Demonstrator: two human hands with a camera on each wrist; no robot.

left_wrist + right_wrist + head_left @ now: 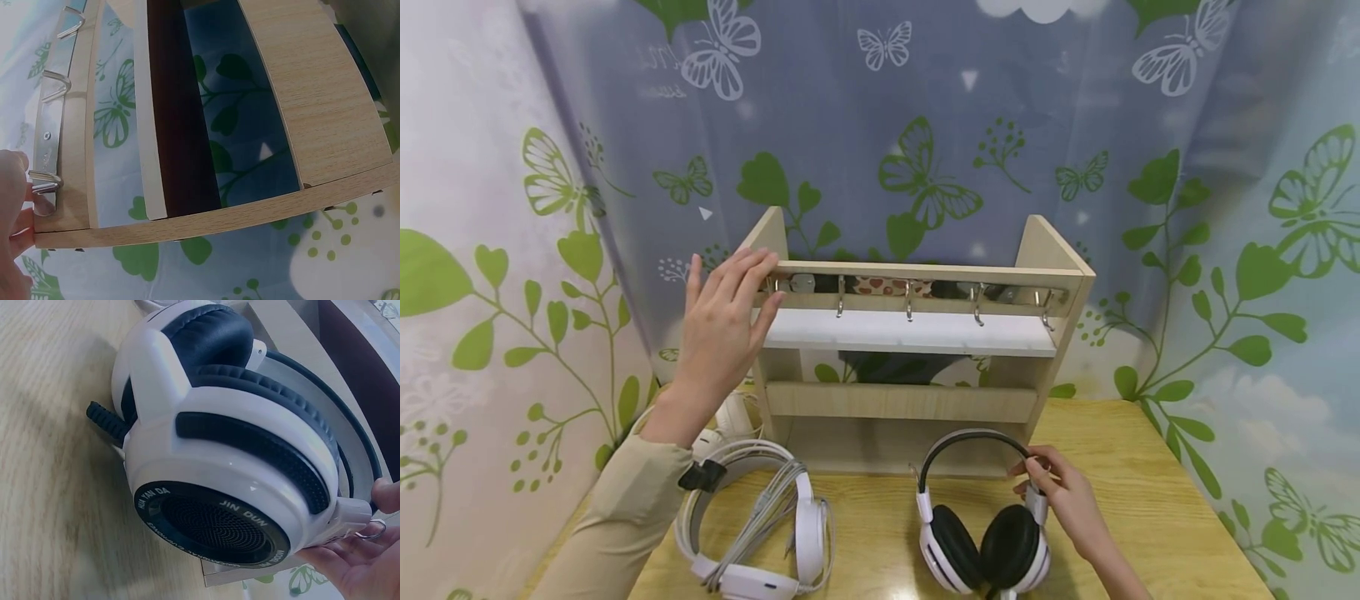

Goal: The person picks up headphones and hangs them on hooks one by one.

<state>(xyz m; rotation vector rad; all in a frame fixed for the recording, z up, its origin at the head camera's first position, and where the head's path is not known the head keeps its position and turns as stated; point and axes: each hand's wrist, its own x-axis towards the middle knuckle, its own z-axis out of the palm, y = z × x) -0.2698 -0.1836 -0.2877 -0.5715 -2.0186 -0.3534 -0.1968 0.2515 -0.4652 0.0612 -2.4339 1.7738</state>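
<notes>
My left hand (722, 321) lies at the top left corner of a light wooden shelf rack (902, 402), fingers straight over its upper edge and thumb in front near the end hook (47, 181). Along the rack's upper front runs a metal strip with several hooks (910, 302). My right hand (1067, 496) pinches white and black headphones (934, 546) where the headband meets the right ear cup. The headband is up, and the black ear pads face each other. In the right wrist view, thumb and fingers (390, 497) close on the band's end, beside a small metal ring (373, 530).
A second white headset (808, 537) with its grey cable bundled across it lies on the wooden table (1150, 492) at the left. Another white item (733, 417) is partly hidden behind my left forearm. A printed butterfly curtain (850, 125) surrounds the table.
</notes>
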